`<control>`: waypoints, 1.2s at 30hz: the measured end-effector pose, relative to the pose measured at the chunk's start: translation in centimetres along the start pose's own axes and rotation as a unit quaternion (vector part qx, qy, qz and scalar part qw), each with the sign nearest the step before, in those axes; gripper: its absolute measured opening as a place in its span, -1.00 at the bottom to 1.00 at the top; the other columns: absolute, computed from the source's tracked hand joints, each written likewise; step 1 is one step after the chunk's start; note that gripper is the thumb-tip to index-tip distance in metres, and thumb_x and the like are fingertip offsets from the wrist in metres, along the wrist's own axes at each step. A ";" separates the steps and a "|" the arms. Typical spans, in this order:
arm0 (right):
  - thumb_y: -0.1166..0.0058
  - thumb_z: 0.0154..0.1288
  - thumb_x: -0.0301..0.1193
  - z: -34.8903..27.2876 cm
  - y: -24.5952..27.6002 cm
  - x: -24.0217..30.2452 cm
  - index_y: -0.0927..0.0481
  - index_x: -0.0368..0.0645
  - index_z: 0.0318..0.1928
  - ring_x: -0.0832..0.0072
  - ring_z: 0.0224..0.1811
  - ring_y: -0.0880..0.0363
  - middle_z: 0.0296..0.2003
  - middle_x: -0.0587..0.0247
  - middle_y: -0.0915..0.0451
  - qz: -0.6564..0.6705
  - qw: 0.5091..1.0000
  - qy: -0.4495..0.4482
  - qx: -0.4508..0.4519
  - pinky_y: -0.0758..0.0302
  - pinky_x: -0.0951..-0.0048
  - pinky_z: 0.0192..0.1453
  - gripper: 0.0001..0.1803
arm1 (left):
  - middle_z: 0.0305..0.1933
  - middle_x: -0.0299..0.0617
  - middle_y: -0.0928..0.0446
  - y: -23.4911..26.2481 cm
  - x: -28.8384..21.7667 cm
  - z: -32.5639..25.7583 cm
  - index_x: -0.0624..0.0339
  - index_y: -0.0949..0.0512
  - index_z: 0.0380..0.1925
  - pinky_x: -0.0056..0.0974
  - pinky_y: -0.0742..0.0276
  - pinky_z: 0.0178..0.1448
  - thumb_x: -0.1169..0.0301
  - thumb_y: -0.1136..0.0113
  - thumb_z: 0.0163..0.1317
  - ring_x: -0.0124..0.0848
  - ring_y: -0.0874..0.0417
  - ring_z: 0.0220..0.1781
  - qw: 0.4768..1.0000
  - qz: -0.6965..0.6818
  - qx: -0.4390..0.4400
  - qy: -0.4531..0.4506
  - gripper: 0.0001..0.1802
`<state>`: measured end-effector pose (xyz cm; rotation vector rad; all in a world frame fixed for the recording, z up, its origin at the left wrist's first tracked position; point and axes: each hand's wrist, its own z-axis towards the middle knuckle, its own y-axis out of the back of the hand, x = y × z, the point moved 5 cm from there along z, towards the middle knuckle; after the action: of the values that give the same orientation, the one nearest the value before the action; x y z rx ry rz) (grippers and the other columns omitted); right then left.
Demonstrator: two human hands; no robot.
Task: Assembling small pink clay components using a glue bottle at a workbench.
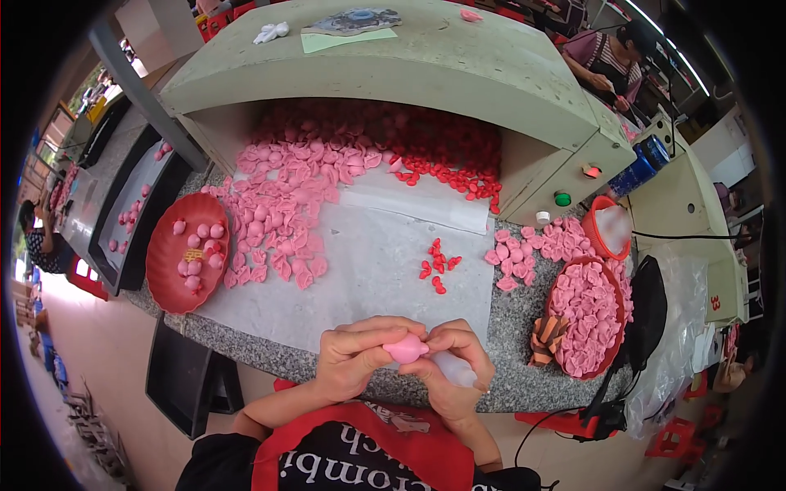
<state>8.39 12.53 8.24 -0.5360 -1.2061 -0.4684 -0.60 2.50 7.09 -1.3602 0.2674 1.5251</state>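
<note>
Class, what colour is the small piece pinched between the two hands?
Pink: the small piece, held by left hand and right hand; head view.

Person seen from above, both forearms bare to the elbow, left hand [354, 358] and right hand [453, 365] without gloves, rings or watch. The torso wears a black short-sleeved shirt [221, 466] with pale lettering across the chest. Over it lies a red fabric apron bib [409, 438] with red straps.

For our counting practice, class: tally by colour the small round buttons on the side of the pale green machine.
Red round button: 1
Green round button: 1
White round button: 1
Total: 3
</note>
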 end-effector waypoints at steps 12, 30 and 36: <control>-0.38 -0.26 -0.53 0.3 -0.2 -0.3 -0.42 -0.23 -0.38 0.57 -0.34 -0.38 -0.37 0.28 -0.41 0.007 1.000 -0.003 -0.016 -0.37 0.58 -0.25 -0.60 | -0.09 0.24 -0.44 -0.1 -0.1 0.3 0.25 -0.49 -0.10 -0.10 -0.44 0.00 0.47 -0.03 0.17 -0.08 -0.52 -0.08 0.999 0.035 -0.014 0.002 -0.73; -0.34 -0.24 -0.58 -0.1 0.2 -0.6 -0.50 -0.31 -0.34 0.54 -0.34 -0.41 -0.36 0.21 -0.45 -0.027 0.998 0.016 -0.045 -0.38 0.59 -0.28 -0.63 | -0.05 0.19 -0.43 -0.4 0.9 0.0 0.31 -0.47 -0.10 -0.18 -0.42 0.04 0.52 0.02 0.18 -0.17 -0.52 -0.05 0.999 0.018 -0.044 0.011 -0.73; -0.35 -0.25 -0.58 1.9 2.2 0.1 -0.54 -0.32 -0.39 0.59 -0.41 -0.46 -0.45 0.24 -0.51 -0.069 0.996 -0.058 0.005 -0.39 0.62 -0.32 -0.68 | -0.14 -0.04 -0.53 -0.4 -1.3 2.2 0.23 -0.50 -0.10 -0.30 -0.46 -0.03 0.53 -0.21 -0.01 -0.33 -0.53 -0.10 0.954 0.294 0.041 0.042 -0.62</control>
<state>8.32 15.39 8.58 -0.4785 -1.3617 -0.5534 -1.83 3.61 9.14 -1.3461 0.8403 1.9125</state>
